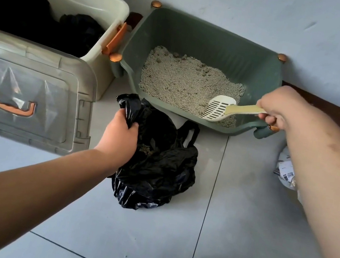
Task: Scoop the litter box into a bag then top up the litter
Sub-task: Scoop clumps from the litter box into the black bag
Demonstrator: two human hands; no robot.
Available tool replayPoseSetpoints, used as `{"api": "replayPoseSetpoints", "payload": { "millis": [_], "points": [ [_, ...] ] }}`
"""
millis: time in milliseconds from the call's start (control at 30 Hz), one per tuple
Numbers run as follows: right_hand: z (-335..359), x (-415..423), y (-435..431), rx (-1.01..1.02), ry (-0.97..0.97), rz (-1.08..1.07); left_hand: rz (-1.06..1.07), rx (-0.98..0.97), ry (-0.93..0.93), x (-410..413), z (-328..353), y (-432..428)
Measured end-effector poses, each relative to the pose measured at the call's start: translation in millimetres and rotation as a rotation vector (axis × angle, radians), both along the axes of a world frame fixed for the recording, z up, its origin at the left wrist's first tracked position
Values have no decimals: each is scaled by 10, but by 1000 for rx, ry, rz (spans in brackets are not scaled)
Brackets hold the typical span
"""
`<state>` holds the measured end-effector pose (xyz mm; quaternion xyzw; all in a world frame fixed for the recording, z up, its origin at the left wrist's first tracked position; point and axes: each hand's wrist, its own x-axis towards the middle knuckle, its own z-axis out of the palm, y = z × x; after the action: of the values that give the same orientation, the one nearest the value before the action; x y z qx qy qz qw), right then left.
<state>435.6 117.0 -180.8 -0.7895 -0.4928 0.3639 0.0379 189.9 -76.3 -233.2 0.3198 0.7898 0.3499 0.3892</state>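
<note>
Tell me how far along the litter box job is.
Done: some scooped litter already lies in the black bag. In hand: the left hand grips the bag's edge open while the right hand holds the scoop, its slotted head down in the litter at the near right corner of the litter box. Left: lumps remain along the litter's far edge, and no topping up shows yet.

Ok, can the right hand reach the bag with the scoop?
Probably yes: the left hand holds the black bag open beside the litter box; only its front rim stands between scoop and bag.
</note>
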Motion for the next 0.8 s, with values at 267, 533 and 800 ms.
{"api": "replayPoseSetpoints", "payload": {
  "millis": [267,533,800],
  "points": [
    [-401,-250,-139,-47,247,-96,10,-3,12,-33,-17,-1],
    [-897,-872,-367,-220,549,-164,39,-5,14,-119,-24,-3],
    [-968,-799,-404,-206,723,-314,65,-11,-7,-215,-36,-23]
  ]
}}
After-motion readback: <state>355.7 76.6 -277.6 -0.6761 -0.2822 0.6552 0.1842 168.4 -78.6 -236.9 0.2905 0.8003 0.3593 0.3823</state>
